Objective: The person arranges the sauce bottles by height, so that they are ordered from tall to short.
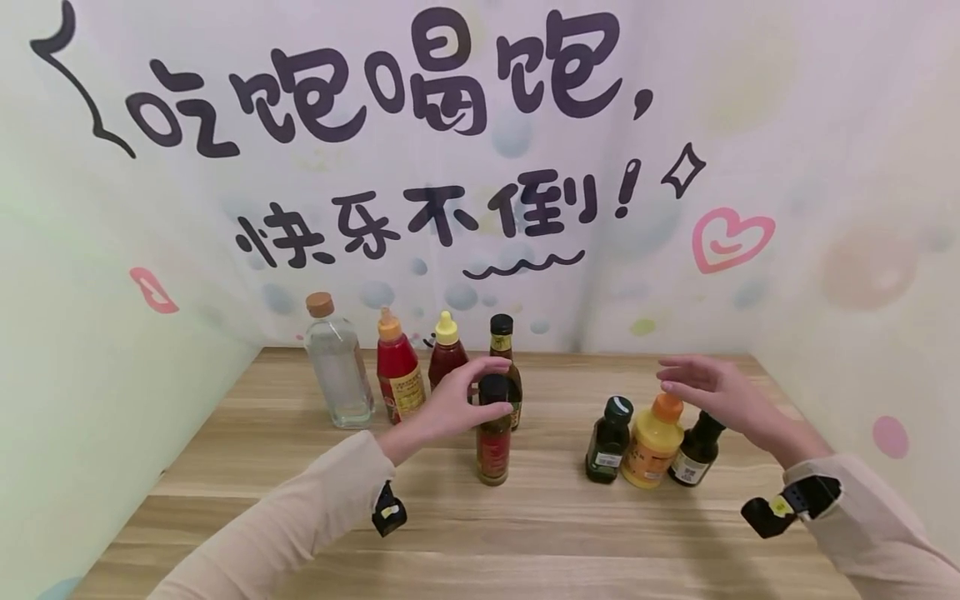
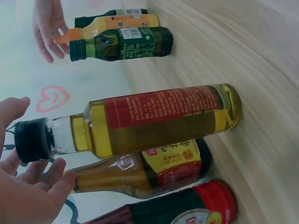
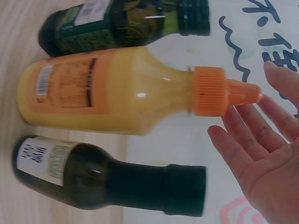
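My left hand (image 1: 452, 398) is spread around the black cap of a slim oil bottle (image 1: 493, 454) with a red label, which stands upright on the table. In the left wrist view, thumb and fingers lie on either side of that cap, with a gap on the thumb side. Over to the right, my right hand (image 1: 726, 398) hovers by the orange nozzle of a yellow squeeze bottle (image 3: 117, 93), its fingers loosely extended behind the tip. A green-capped dark bottle (image 1: 609, 442) and a small dark bottle (image 1: 696, 450) flank the squeeze bottle.
Behind my left hand a row of bottles lines the back: a clear one (image 1: 339, 371) with a brown cap, a red sauce bottle (image 1: 397, 371), a yellow-tipped one (image 1: 446, 354) and a black-capped sauce bottle (image 1: 502, 337). A printed curtain (image 1: 525, 308) hangs behind the wooden table (image 1: 420, 542).
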